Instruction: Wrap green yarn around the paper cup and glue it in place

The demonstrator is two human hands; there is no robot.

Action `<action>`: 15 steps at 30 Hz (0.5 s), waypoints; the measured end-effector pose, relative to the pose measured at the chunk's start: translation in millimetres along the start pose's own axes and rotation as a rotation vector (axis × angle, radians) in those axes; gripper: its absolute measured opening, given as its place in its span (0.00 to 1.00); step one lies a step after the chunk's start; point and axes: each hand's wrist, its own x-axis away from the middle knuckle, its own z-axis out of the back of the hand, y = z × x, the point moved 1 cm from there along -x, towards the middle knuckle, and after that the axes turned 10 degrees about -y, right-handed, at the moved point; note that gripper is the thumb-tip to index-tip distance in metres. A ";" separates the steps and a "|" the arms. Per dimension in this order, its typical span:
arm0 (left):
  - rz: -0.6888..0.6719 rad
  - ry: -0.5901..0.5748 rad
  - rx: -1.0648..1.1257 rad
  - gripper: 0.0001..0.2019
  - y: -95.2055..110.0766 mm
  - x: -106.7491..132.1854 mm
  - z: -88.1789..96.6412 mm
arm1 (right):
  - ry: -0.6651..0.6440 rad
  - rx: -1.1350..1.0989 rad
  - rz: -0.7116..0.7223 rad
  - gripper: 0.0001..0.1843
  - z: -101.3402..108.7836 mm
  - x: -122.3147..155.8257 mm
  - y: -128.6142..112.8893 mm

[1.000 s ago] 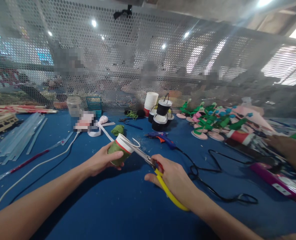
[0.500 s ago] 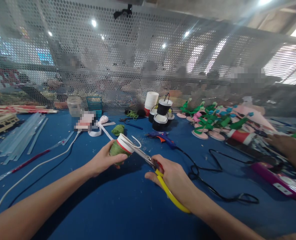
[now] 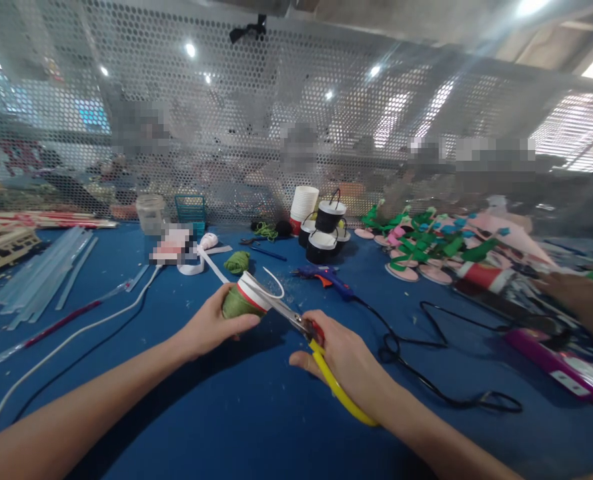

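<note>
A paper cup (image 3: 247, 303), its lower part wrapped in green yarn below a red band and a white top, is tilted in my left hand (image 3: 215, 325). My left fingers and thumb close around it. In my right hand (image 3: 351, 353) are scissors (image 3: 334, 383) with yellow handles, their metal blades at the cup's rim. A thin white strip (image 3: 278, 283) curls away from that rim. Behind the cup lies a ball of green yarn (image 3: 237, 262). A white ribbon (image 3: 213, 266) runs towards the cup from the left.
A blue glue gun (image 3: 326, 277) lies ahead, its black cord trailing right to a purple power strip (image 3: 551, 363). Black-wrapped cups (image 3: 321, 245) and stacked white cups (image 3: 305, 202) stand behind. Glue sticks (image 3: 46, 273) lie left. Another person's hand (image 3: 571, 293) is at right.
My left hand and the cup have shifted slightly, the cup turning a little. The blades stay at the rim, with the white strip still curling from it.
</note>
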 end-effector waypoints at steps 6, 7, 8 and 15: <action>0.016 0.023 -0.015 0.26 -3.4 1.1 -6.0 | -0.011 -0.042 -0.004 0.14 -1.4 1.1 -1.5; 0.019 0.031 -0.017 0.27 -3.5 0.7 -5.9 | -0.011 -0.039 -0.007 0.13 -1.4 1.0 -1.8; 0.021 0.040 -0.018 0.27 -3.5 0.3 -5.7 | -0.009 -0.034 -0.006 0.13 -1.3 0.9 -2.2; 0.020 0.031 0.033 0.31 -1.4 -1.0 0.4 | 0.039 0.010 0.028 0.10 3.0 2.6 -4.3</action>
